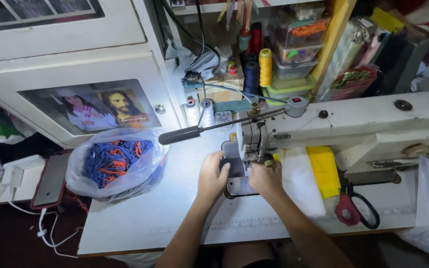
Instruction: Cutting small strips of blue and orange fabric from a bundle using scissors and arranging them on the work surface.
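Observation:
Both my hands rest at the needle area of a white sewing machine [368,121]. My left hand [212,174] pinches the left edge of a small dark fabric piece [236,167] lying on the metal needle plate [239,186]. My right hand [265,177] presses the right side of the same piece, just under the presser foot. The needle itself is hidden behind my fingers and the machine head.
A clear plastic bag [117,161] of blue and orange fabric pieces sits at the left of the table. Yellow cloth [323,171] and red-handled scissors [356,208] lie at the right. A phone [50,181] charges at far left. Thread cones [265,67] and boxes stand behind.

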